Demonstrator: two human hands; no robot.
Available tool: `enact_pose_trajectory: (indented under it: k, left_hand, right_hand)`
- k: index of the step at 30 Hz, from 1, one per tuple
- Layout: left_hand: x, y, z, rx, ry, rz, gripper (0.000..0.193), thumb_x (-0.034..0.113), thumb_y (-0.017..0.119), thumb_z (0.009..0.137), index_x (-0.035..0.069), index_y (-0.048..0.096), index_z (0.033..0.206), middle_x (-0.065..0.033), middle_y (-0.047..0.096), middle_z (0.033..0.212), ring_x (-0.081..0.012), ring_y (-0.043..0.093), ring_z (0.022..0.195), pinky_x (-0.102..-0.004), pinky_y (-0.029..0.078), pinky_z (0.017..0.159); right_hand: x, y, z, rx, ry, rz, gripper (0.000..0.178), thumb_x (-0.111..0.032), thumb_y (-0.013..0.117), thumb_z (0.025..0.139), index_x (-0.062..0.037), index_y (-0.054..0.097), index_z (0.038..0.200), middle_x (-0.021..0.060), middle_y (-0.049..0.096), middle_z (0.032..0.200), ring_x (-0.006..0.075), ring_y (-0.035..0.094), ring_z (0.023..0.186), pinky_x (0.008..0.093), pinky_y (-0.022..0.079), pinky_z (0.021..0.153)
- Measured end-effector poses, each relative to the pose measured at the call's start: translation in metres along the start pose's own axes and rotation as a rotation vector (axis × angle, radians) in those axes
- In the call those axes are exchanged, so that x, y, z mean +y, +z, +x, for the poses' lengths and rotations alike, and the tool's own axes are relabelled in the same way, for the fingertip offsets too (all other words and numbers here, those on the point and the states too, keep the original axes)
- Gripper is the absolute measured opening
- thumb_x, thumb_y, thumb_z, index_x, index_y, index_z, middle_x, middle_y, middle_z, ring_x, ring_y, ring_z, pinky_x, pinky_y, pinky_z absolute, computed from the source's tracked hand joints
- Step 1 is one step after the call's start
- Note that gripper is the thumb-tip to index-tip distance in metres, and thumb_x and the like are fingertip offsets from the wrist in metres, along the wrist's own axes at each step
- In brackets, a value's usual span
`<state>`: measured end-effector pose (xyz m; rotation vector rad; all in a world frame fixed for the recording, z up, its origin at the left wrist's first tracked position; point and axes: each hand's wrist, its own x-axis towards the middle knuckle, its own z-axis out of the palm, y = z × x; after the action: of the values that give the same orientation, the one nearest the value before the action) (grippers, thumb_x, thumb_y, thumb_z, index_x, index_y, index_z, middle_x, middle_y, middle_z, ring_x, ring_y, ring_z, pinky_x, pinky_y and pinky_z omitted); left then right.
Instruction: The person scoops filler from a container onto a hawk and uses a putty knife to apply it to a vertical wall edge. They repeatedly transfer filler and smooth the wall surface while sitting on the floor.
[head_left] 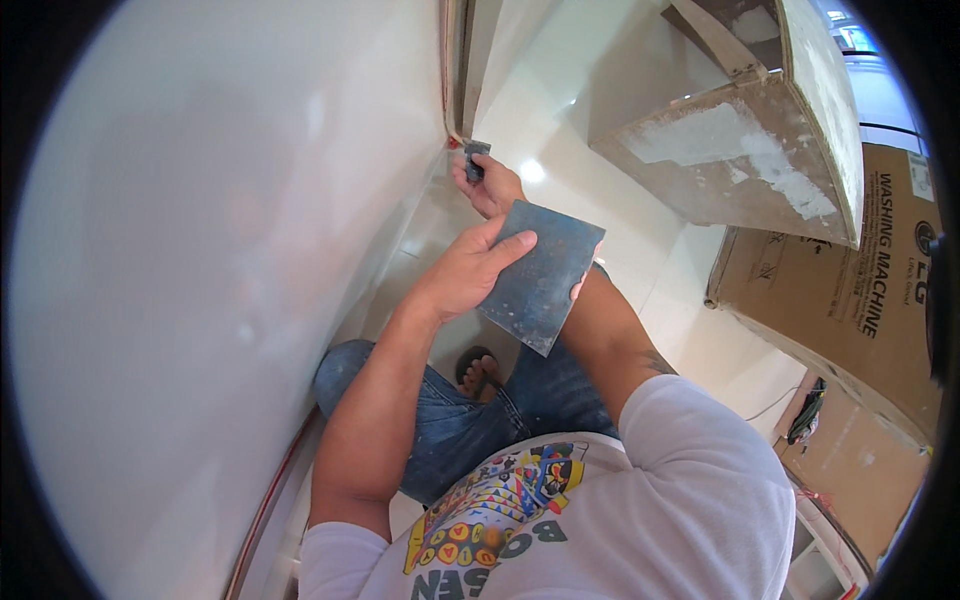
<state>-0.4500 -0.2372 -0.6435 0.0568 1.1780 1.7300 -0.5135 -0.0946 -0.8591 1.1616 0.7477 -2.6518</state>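
Observation:
My left hand point(468, 268) grips a flat, dark blue-grey square plate point(545, 275) with pale specks on its face. The thumb lies on top, and fingertips show past the plate's far right edge. Beyond it, my right hand point(497, 186) pinches a small dark scraper blade point(476, 160) close to the foot of the white wall point(220, 250). The plate hides part of my right forearm. At the blade's tip, a thin cable with a reddish end point(453, 142) runs down the wall corner; whether the blade touches it I cannot tell.
A wooden box-like stand point(735, 150) smeared with white stands to the right. Behind it are a large brown cardboard carton point(830, 250) and a dark bundle of cord point(805, 412). A door frame edge point(480, 60) rises ahead over pale glossy floor tiles point(640, 260).

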Motion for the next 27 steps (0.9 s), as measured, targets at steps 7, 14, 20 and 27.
enact_pose_trajectory:
  k: [7,14,20,27]
  left_hand:
    - [0.006,-0.002,-0.001,0.010,-0.039,0.036,0.046,0.033,0.061,0.112,-0.002,0.064,0.142,-0.0064,0.073,0.126,-0.0125,0.066,0.114,-0.0299,0.053,0.101]
    - [0.004,-0.004,0.001,0.002,0.024,0.034,0.044,0.032,0.061,0.112,-0.003,0.065,0.139,-0.0060,0.074,0.124,-0.0126,0.066,0.113,-0.0304,0.052,0.101]
    - [0.002,-0.004,0.001,-0.046,0.071,0.073,0.041,0.030,0.062,0.112,0.000,0.066,0.140,-0.0040,0.072,0.125,-0.0125,0.065,0.113,-0.0293,0.051,0.102]
    - [0.003,-0.003,0.001,-0.065,0.073,0.055,0.040,0.031,0.062,0.112,0.000,0.067,0.137,-0.0034,0.073,0.122,-0.0114,0.065,0.111,-0.0293,0.052,0.100]
  right_hand:
    - [0.012,0.026,0.030,-0.035,0.076,0.629,0.022,-0.009,0.048,0.113,0.0036,0.051,0.132,0.0190,0.067,0.116,0.0292,0.070,0.098,0.0376,0.063,0.080]
    - [0.011,0.025,0.010,-0.111,-0.043,0.551,0.021,-0.010,0.047,0.114,0.0024,0.053,0.131,0.0179,0.067,0.117,0.0253,0.069,0.097,0.0360,0.062,0.079]
    - [0.027,0.009,-0.019,0.156,-0.049,0.031,0.022,-0.015,0.052,0.111,0.0016,0.059,0.123,0.0155,0.071,0.101,0.0256,0.070,0.082,0.0367,0.062,0.069]
    - [0.016,-0.012,-0.003,0.162,-0.139,-0.219,0.023,-0.021,0.057,0.104,0.0002,0.064,0.109,0.0141,0.069,0.082,0.0244,0.068,0.068,0.0370,0.058,0.059]
